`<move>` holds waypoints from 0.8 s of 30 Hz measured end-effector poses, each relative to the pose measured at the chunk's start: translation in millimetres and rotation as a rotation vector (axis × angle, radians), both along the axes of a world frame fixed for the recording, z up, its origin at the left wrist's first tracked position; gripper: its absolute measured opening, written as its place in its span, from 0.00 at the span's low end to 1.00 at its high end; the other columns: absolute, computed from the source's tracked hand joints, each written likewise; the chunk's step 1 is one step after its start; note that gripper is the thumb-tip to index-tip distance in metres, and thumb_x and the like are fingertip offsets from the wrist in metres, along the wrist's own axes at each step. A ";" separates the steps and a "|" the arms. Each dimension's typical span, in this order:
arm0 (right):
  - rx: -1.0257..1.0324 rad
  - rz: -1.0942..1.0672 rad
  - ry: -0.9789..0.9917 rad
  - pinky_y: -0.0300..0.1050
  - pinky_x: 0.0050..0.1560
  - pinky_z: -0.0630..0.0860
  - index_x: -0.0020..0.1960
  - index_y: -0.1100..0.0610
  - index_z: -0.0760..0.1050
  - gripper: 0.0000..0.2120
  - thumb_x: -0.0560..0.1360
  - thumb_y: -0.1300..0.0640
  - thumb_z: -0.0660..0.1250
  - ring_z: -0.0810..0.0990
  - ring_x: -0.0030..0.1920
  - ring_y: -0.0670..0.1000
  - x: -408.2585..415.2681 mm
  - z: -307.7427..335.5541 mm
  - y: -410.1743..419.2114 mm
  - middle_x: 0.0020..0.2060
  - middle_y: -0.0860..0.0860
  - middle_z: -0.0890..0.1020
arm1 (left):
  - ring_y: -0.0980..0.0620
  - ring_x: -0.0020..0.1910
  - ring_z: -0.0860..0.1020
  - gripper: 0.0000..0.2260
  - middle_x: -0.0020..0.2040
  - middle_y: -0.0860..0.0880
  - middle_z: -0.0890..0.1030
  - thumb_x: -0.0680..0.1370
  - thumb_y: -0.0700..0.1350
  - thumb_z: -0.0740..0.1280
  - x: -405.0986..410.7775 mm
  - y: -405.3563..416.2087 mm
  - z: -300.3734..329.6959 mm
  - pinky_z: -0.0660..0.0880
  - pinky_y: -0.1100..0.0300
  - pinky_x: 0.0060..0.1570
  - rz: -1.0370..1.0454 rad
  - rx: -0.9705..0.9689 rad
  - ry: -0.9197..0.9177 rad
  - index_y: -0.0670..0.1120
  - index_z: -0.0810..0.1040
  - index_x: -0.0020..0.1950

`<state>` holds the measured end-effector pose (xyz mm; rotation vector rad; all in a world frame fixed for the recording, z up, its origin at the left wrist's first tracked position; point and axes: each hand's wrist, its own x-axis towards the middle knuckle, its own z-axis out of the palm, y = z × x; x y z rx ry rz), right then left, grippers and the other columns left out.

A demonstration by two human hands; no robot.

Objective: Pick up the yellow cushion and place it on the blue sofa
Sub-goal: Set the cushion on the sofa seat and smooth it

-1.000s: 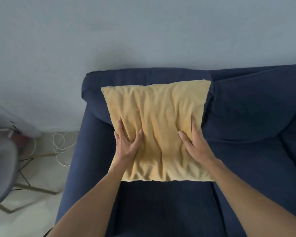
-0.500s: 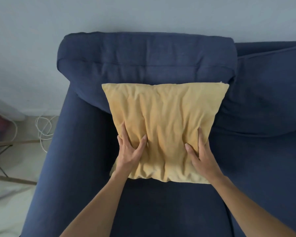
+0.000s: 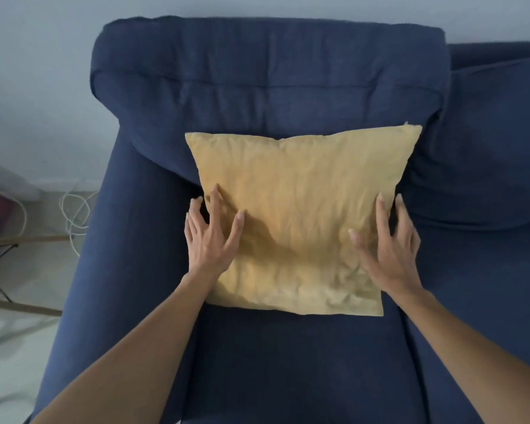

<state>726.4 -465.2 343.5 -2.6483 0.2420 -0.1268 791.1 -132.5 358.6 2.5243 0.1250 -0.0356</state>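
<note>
The yellow cushion (image 3: 300,209) leans on the seat of the blue sofa (image 3: 270,78), its top edge against the backrest. My left hand (image 3: 210,237) lies over the cushion's left edge with fingers spread apart, thumb on the fabric. My right hand (image 3: 386,249) rests at the cushion's right edge, fingers spread and flat. Neither hand closes around the cushion. Both forearms reach in from the bottom of the view.
A second sofa back cushion (image 3: 484,142) sits to the right. On the floor at the left lie a white cable (image 3: 74,215) and thin furniture legs (image 3: 10,243). A pale wall (image 3: 37,56) stands behind the sofa.
The cushion has settled lower against the backrest. Both hands have loosened from gripping its lower part and slid outward to its side edges, fingers spread. The view has moved closer.
</note>
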 end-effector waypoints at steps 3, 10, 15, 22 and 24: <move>-0.178 0.036 -0.070 0.62 0.82 0.46 0.88 0.47 0.43 0.38 0.84 0.32 0.48 0.47 0.85 0.59 35.8 15.2 -0.9 0.86 0.59 0.44 | 0.43 0.85 0.44 0.35 0.85 0.39 0.48 0.85 0.65 0.55 28.2 -4.4 15.9 0.42 0.43 0.81 -0.128 0.114 -0.158 0.53 0.47 0.88; -0.300 0.101 0.034 0.67 0.82 0.46 0.88 0.47 0.43 0.38 0.83 0.30 0.42 0.40 0.85 0.61 99.6 24.7 9.6 0.86 0.55 0.38 | 0.48 0.84 0.38 0.35 0.87 0.47 0.41 0.84 0.69 0.49 91.1 -23.1 19.8 0.41 0.46 0.81 -0.321 0.262 -0.076 0.57 0.44 0.87; -0.352 0.114 0.131 0.66 0.82 0.41 0.85 0.44 0.32 0.38 0.82 0.28 0.36 0.34 0.84 0.57 110.0 15.9 -2.1 0.83 0.49 0.28 | 0.52 0.84 0.37 0.36 0.86 0.52 0.37 0.83 0.70 0.48 105.5 -15.7 6.9 0.40 0.49 0.82 -0.341 0.284 -0.001 0.58 0.40 0.87; -0.318 0.050 -0.089 0.63 0.83 0.41 0.88 0.50 0.42 0.35 0.87 0.36 0.44 0.40 0.85 0.60 98.6 24.8 3.1 0.86 0.56 0.40 | 0.48 0.85 0.42 0.32 0.87 0.45 0.44 0.87 0.63 0.52 85.4 -11.4 8.2 0.40 0.46 0.81 -0.325 0.259 -0.239 0.52 0.49 0.88; -0.350 0.072 -0.196 0.64 0.82 0.45 0.88 0.53 0.48 0.33 0.88 0.39 0.47 0.46 0.85 0.61 89.8 25.9 3.8 0.86 0.58 0.46 | 0.49 0.85 0.43 0.31 0.87 0.46 0.44 0.87 0.62 0.52 73.7 -6.9 4.7 0.41 0.46 0.80 -0.387 0.279 -0.319 0.53 0.49 0.88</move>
